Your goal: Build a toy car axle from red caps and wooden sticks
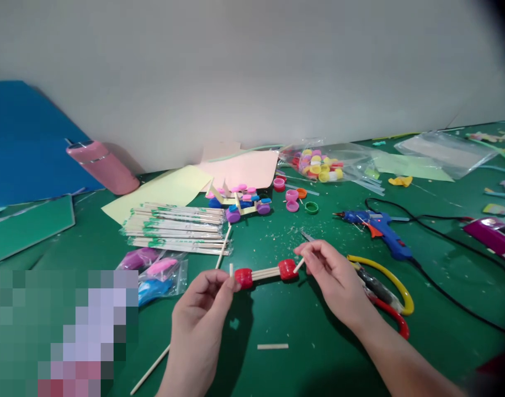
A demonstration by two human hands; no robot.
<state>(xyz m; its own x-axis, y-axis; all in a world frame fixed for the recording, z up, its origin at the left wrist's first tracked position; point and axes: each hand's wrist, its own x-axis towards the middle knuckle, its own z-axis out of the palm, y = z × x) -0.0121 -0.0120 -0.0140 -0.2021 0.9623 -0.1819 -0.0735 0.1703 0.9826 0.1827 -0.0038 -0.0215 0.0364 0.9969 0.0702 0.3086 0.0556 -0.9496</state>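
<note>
Above the middle of the table is a small assembly of thin wooden sticks (pixel 265 273) running between a red bottle cap pair (pixel 244 278) on the left and red caps (pixel 287 269) on the right. My left hand (pixel 202 314) pinches its left end, where a short stick (pixel 231 270) stands upright by the fingers. Between thumb and fingers, my right hand (pixel 335 281) holds another short stick piece (pixel 299 265), whose tip meets the right red caps. Whether it is fixed there I cannot tell. A cut stick piece (pixel 272 347) lies on the table below.
A blue glue gun (pixel 380 226) with a black cord lies right, above yellow-and-red-handled pliers (pixel 401 292). Wrapped sticks (pixel 177 226), small cap-wheeled cars (pixel 248 205), loose caps (pixel 292 205) and a bag of caps (pixel 318 165) lie behind. A pink bottle (pixel 107 168) leans left.
</note>
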